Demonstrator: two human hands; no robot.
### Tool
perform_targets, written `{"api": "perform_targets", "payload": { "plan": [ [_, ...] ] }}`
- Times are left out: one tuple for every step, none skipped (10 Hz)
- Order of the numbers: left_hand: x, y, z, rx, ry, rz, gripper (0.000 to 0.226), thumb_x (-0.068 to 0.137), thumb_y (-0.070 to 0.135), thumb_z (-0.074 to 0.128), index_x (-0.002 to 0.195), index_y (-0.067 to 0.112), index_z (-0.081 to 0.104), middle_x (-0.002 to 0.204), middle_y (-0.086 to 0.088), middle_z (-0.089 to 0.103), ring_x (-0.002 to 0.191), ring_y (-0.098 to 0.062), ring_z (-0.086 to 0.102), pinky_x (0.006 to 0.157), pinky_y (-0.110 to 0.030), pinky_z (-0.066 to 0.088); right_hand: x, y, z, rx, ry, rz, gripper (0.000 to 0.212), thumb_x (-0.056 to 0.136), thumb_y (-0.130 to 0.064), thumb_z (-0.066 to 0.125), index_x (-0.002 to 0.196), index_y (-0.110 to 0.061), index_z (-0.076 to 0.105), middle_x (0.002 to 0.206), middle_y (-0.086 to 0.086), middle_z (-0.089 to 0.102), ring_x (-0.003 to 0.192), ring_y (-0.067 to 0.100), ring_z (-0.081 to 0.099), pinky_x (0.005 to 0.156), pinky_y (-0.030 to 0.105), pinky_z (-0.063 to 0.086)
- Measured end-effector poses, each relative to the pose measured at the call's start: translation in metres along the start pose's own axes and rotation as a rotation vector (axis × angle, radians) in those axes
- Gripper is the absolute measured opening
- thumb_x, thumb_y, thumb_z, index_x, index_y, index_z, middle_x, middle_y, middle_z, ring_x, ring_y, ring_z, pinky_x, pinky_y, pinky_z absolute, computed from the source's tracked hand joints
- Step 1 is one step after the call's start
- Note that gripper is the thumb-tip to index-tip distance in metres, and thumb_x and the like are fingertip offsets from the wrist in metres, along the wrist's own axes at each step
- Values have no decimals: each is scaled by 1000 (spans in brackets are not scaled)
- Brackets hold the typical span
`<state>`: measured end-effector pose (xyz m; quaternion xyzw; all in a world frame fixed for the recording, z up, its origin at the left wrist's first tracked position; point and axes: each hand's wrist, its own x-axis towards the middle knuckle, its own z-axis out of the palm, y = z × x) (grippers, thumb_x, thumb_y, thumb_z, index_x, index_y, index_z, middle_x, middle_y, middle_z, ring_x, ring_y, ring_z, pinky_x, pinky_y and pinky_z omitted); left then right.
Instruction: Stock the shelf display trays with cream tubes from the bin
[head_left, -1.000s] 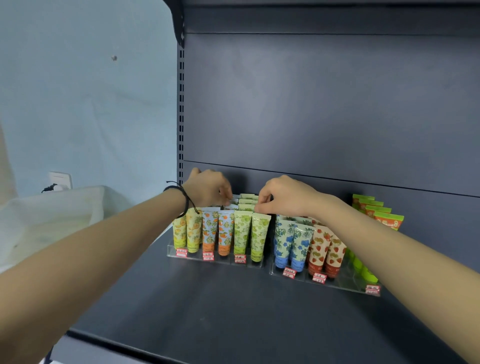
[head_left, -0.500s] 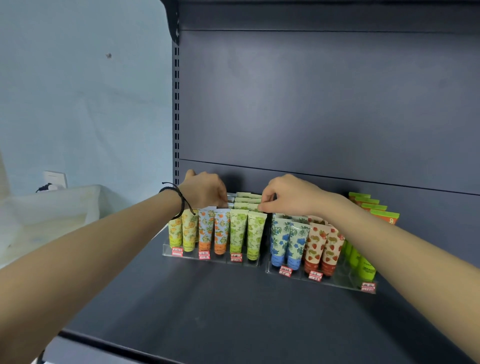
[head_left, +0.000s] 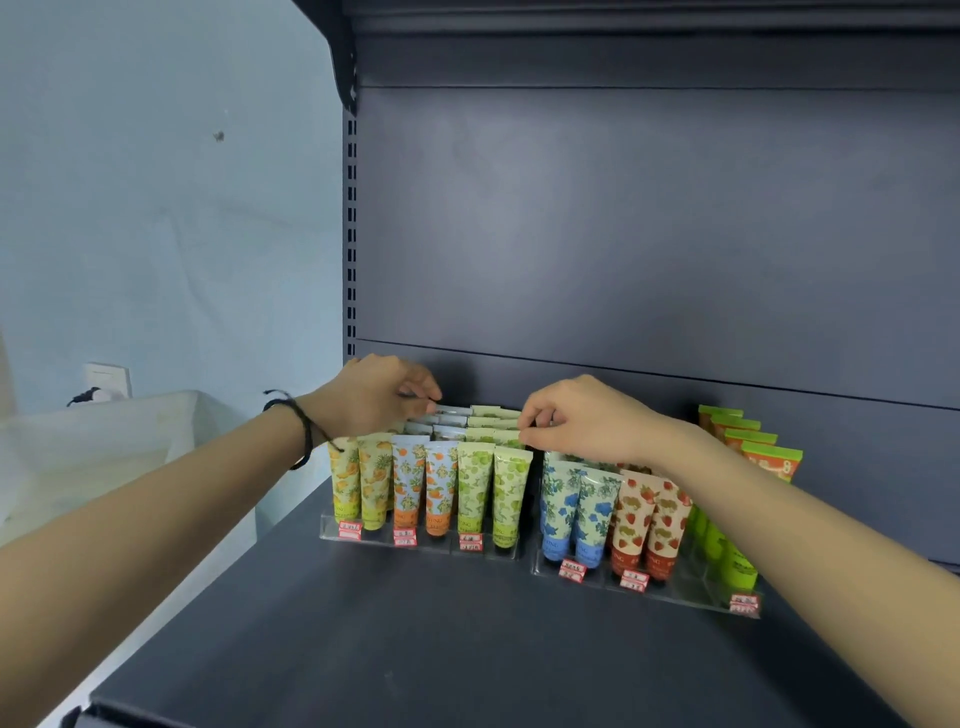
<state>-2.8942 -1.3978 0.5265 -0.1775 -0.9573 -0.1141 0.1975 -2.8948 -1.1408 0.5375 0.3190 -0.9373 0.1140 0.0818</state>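
Note:
Two clear display trays stand side by side on the dark shelf: the left tray (head_left: 332, 530) and the right tray (head_left: 691, 597). Both hold rows of upright cream tubes: yellow (head_left: 347, 483), orange (head_left: 408, 486), green grape (head_left: 475, 488), blue floral (head_left: 558, 506), strawberry (head_left: 631, 519) and lime tubes (head_left: 737, 566). My left hand (head_left: 374, 400) pinches the top of a tube in the back rows of the left tray. My right hand (head_left: 587, 418) has its fingertips closed on the crimped top of a green tube (head_left: 498, 434) in the back rows.
A white plastic bin (head_left: 104, 441) sits to the left, beside the shelf unit, below a wall socket (head_left: 106, 379). The shelf's front part (head_left: 415, 649) lies before the trays. The shelf's back panel (head_left: 623, 234) rises right behind the tubes.
Both hands stay at the back rows of the left tray with only small finger shifts. The camera has tilted slightly, so the scene sits a little lower.

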Motion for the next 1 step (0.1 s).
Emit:
{"api": "perform_targets", "payload": {
  "plan": [
    [-16, 1, -9, -120, 31, 9, 20, 90, 27, 60, 109, 24, 65, 106, 13, 64, 96, -3, 56, 76, -5, 38, -9, 4, -3, 101, 67, -4, 18, 90, -36, 61, 102, -29, 71, 96, -14, 67, 89, 0, 61, 83, 27, 52]
  ]
}}
